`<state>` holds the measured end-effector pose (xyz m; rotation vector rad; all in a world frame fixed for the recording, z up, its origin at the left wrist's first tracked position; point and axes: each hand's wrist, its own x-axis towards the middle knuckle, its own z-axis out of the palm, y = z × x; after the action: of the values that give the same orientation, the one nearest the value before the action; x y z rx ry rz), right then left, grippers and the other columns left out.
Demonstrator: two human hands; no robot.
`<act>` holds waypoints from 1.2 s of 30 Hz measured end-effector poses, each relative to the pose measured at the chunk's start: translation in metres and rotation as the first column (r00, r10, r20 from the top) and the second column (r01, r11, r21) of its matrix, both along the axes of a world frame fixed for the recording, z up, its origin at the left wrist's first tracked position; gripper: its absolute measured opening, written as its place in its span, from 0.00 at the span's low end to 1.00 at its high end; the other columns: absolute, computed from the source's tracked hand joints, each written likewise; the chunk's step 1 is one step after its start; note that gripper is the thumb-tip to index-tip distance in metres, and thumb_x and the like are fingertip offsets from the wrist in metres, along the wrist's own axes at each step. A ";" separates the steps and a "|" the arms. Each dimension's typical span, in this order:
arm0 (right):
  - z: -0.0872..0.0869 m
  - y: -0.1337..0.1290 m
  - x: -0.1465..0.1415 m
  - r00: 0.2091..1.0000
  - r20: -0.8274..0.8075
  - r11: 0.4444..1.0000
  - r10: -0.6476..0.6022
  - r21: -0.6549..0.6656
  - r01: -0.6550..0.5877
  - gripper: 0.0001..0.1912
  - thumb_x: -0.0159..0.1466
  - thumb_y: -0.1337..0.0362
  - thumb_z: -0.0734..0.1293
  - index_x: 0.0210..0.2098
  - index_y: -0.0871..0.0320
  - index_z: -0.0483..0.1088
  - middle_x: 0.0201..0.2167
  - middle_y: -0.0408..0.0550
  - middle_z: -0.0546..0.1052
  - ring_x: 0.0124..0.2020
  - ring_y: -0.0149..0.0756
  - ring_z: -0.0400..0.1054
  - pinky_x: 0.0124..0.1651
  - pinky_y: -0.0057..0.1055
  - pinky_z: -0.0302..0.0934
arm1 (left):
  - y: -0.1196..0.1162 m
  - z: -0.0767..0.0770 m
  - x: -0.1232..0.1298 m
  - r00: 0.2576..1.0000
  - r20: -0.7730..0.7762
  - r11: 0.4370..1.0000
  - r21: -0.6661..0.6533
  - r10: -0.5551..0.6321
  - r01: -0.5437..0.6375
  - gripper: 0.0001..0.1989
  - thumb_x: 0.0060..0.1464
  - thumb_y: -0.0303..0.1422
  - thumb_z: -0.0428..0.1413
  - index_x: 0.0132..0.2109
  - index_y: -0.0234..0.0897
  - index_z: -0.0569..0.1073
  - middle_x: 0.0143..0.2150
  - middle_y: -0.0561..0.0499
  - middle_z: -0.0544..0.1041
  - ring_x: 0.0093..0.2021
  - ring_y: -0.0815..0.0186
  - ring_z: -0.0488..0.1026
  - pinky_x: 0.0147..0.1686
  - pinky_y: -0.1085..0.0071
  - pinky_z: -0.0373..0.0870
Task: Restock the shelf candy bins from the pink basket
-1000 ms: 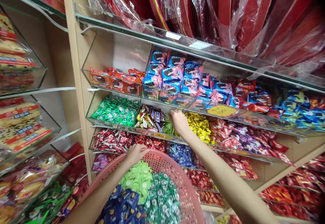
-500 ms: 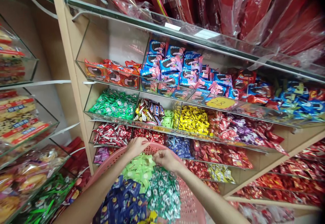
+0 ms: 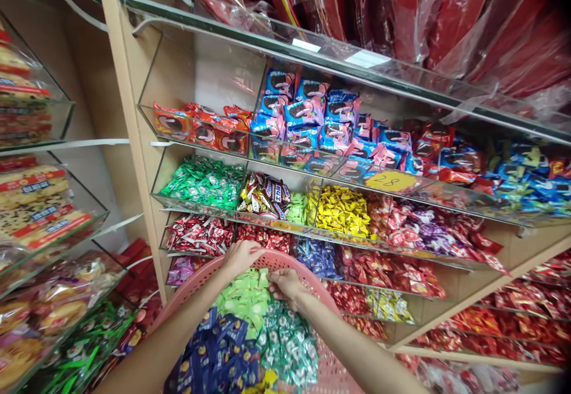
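A pink plastic basket (image 3: 328, 337) with a perforated wall holds wrapped candies in separate heaps. My left hand (image 3: 241, 258) grips its far rim, fingers over the edge. Inside the basket, my right hand (image 3: 288, 288) pinches a light-green wrapped candy (image 3: 263, 276) at the edge of the light-green candies (image 3: 244, 299). Below that hand lie dark-green candies (image 3: 289, 343). Navy-blue packets (image 3: 214, 352) fill the near left of the basket, and a few yellow wrappers (image 3: 265, 382) show at the bottom.
Glass-fronted shelves ahead hold green candies (image 3: 203, 181), chocolate bars (image 3: 267, 194), yellow candies (image 3: 342, 210) and blue cookie packs (image 3: 306, 111). A yellow price tag (image 3: 390, 180) sits on one shelf front. Packaged breads (image 3: 44, 209) fill shelves at left. A wooden upright (image 3: 129, 114) stands between.
My right hand has shifted slightly within the basket, its fingertips now beside a light-green candy. My left hand stays on the rim. The view has moved slightly.
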<state>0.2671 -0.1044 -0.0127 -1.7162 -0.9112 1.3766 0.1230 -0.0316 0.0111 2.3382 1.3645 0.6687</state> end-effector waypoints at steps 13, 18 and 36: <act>-0.012 0.009 -0.013 1.000 0.023 0.994 -0.020 0.107 0.017 0.13 0.52 0.64 0.63 0.14 0.60 0.63 0.10 0.39 0.63 0.09 0.21 0.49 0.12 0.20 0.42 | -0.001 0.002 0.003 1.000 0.001 1.000 0.008 -0.013 0.013 0.18 0.51 0.47 0.45 0.39 0.45 0.74 0.36 0.52 0.76 0.37 0.66 0.71 0.33 0.76 0.58; -0.019 0.008 -0.014 0.995 0.097 0.981 -0.028 0.193 0.009 0.16 0.54 0.61 0.61 0.12 0.60 0.61 0.07 0.38 0.60 0.09 0.22 0.46 0.13 0.22 0.40 | -0.002 0.004 0.004 1.000 -0.006 1.000 -0.028 -0.003 0.003 0.19 0.50 0.47 0.45 0.39 0.44 0.74 0.36 0.52 0.76 0.38 0.66 0.70 0.36 0.76 0.59; 0.034 -0.003 0.015 0.231 0.907 0.873 -0.352 0.408 -0.268 0.22 0.65 0.57 0.45 0.35 0.57 0.66 0.35 0.50 0.72 0.39 0.35 0.63 0.43 0.31 0.48 | -0.007 0.005 0.044 0.988 -0.049 0.987 0.060 -0.147 0.150 0.16 0.53 0.42 0.44 0.34 0.41 0.74 0.32 0.51 0.76 0.32 0.68 0.70 0.31 0.76 0.57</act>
<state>0.2826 -0.1073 0.0208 -2.0467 -1.6691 -0.3149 0.1668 -0.0389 0.0165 2.4895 1.1880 0.6275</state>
